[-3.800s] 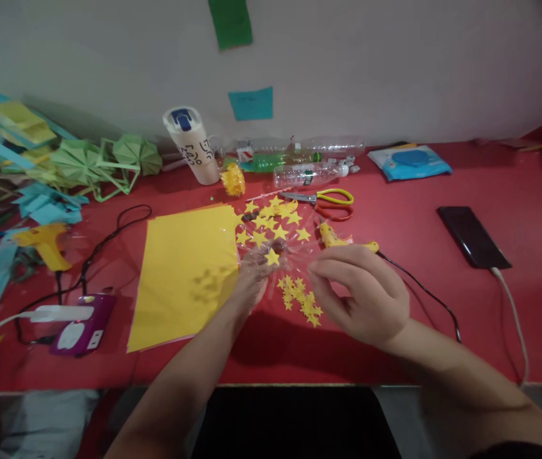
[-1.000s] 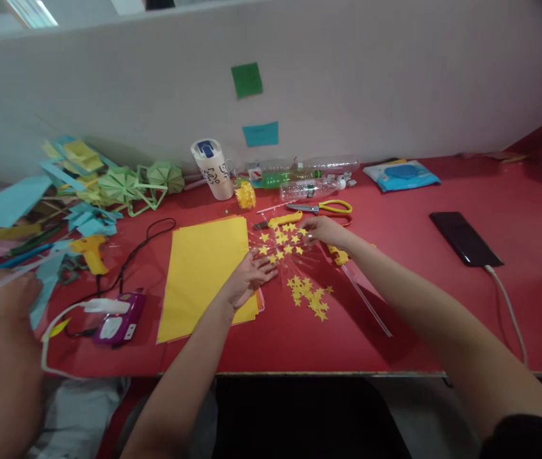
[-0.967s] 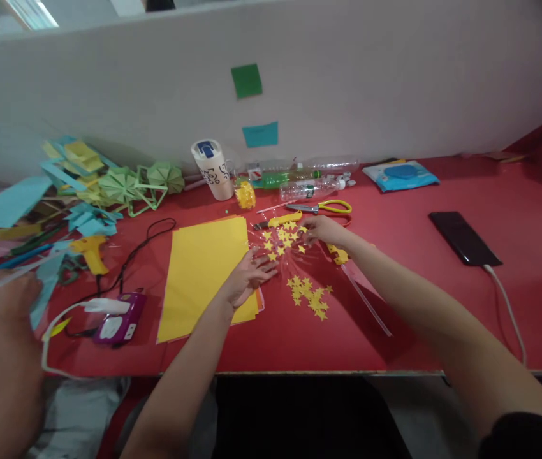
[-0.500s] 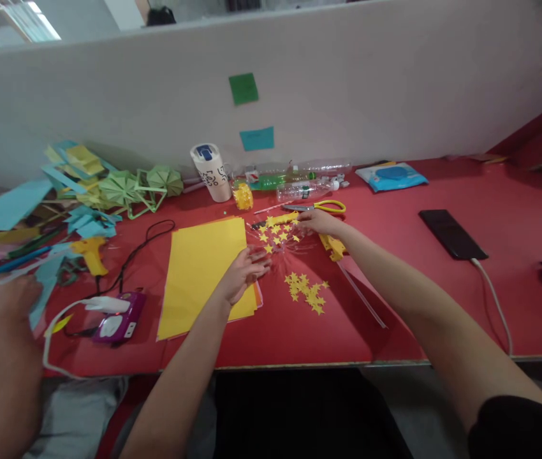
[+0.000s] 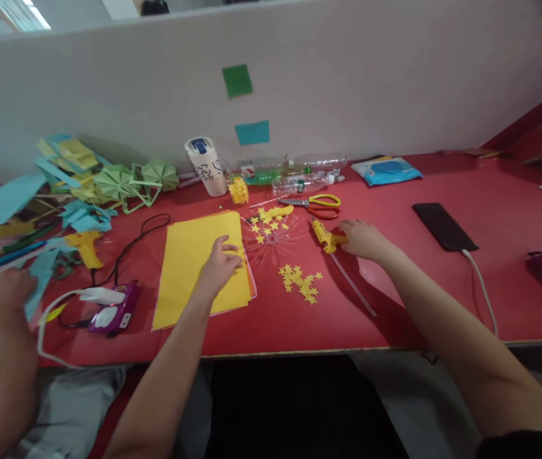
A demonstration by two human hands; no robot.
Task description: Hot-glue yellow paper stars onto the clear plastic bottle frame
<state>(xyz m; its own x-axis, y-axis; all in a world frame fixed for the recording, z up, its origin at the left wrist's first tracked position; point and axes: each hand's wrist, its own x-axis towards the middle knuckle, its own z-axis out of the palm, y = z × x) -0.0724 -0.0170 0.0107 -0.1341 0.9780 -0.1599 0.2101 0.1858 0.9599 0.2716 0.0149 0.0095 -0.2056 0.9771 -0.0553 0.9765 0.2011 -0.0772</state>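
Glue gun (image 5: 324,236) at right grip (image 5: 344,234)

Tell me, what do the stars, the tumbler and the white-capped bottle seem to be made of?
Stars: probably matte paper or thin card; they look flat, yellow and sharp-edged.
Tumbler: smooth, pale and opaque with dark markings; coated metal or hard plastic, I can't tell which.
Bottle: most likely thin, glossy clear plastic, since it is see-through and catches highlights.

Your head camera looks forward and down from close above the near side of the red table (image 5: 261,328), facing the far wall (image 5: 347,76).
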